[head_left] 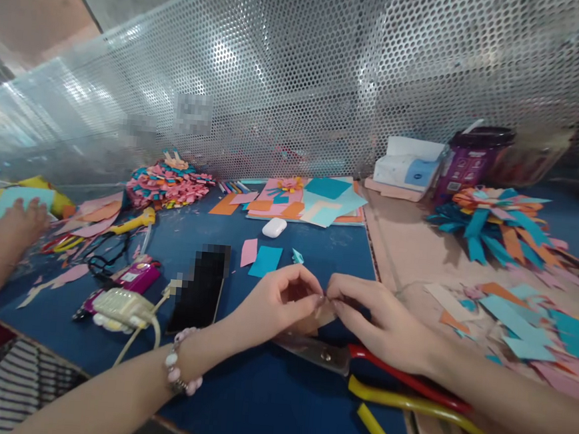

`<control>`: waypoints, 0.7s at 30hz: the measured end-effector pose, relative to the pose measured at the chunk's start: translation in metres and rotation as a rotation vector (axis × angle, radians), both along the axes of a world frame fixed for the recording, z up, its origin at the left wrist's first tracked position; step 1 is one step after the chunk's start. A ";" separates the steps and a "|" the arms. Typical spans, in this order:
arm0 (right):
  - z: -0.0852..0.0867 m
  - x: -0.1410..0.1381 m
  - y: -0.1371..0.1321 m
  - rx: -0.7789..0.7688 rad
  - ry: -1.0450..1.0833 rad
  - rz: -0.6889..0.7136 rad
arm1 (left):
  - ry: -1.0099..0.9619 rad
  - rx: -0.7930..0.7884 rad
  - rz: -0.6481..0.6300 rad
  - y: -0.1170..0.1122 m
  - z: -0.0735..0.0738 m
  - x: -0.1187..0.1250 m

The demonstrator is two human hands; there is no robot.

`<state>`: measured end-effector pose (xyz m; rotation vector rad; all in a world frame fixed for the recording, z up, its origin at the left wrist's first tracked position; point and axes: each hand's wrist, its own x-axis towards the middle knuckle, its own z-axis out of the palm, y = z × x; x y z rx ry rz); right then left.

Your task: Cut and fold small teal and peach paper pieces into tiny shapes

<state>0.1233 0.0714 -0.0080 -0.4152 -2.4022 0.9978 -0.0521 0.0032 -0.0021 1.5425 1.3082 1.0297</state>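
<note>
My left hand (pixel 283 303), with a beaded bracelet (pixel 178 362) at the wrist, has its thumb and forefinger pinched together. Its fingertips meet those of my right hand (pixel 375 314), also in a pinch. Between and just below them shows a small peach piece of paper (pixel 319 319), partly hidden by the fingers. Under my hands lie scissors (pixel 326 357) with a red handle, partly covered by my right hand. Yellow tube-like handles (pixel 419 406) lie beside them. Ahead are a blue paper rectangle (pixel 266 262), a pink slip (pixel 249 252) and a small folded light-blue piece (pixel 297 256).
A black phone (pixel 200 297), a charger with cable (pixel 122 307) and a white earphone case (pixel 274 227) lie around. Paper sheets (pixel 340 211), paper clusters (pixel 169 184) and a drink cup (pixel 471 164) stand toward the perforated metal screen (pixel 300 77). At left, another person's hand (pixel 21 222) touches light-blue paper.
</note>
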 end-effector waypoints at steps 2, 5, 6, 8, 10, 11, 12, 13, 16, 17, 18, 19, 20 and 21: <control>-0.001 -0.001 0.000 0.014 0.005 -0.002 | 0.032 0.028 0.021 -0.002 -0.001 0.001; -0.003 -0.001 0.000 0.028 0.014 -0.009 | 0.091 0.058 0.033 -0.004 -0.003 0.002; -0.003 -0.001 0.000 0.031 0.016 -0.010 | 0.108 0.067 0.032 -0.005 -0.003 0.003; -0.002 -0.001 0.000 0.035 0.018 -0.010 | 0.123 0.081 0.030 -0.005 -0.002 0.003; -0.001 0.000 0.000 0.031 0.013 -0.020 | 0.115 0.091 0.024 -0.006 -0.001 0.003; 0.000 0.000 0.000 0.027 0.010 -0.028 | 0.109 0.094 0.019 -0.006 -0.001 0.004; 0.000 0.000 0.000 0.022 0.005 -0.039 | 0.102 0.097 0.016 -0.006 0.000 0.004; 0.000 0.000 0.000 0.018 -0.002 -0.048 | 0.094 0.096 0.011 -0.006 0.000 0.005; 0.000 0.000 0.000 0.014 -0.024 -0.078 | 0.055 0.100 0.012 -0.006 -0.001 0.006; -0.001 0.000 -0.001 0.018 -0.031 -0.085 | 0.040 0.103 0.011 -0.006 -0.002 0.006; -0.001 0.000 -0.001 0.023 -0.037 -0.091 | 0.030 0.107 0.007 -0.006 -0.003 0.006; -0.001 -0.001 -0.001 0.029 -0.044 -0.097 | 0.026 0.109 0.003 -0.006 -0.004 0.006; -0.001 -0.001 -0.001 0.034 -0.049 -0.103 | 0.029 0.113 0.000 -0.006 -0.005 0.006; -0.002 -0.001 -0.002 0.038 -0.055 -0.109 | 0.036 0.115 -0.002 -0.006 -0.005 0.006</control>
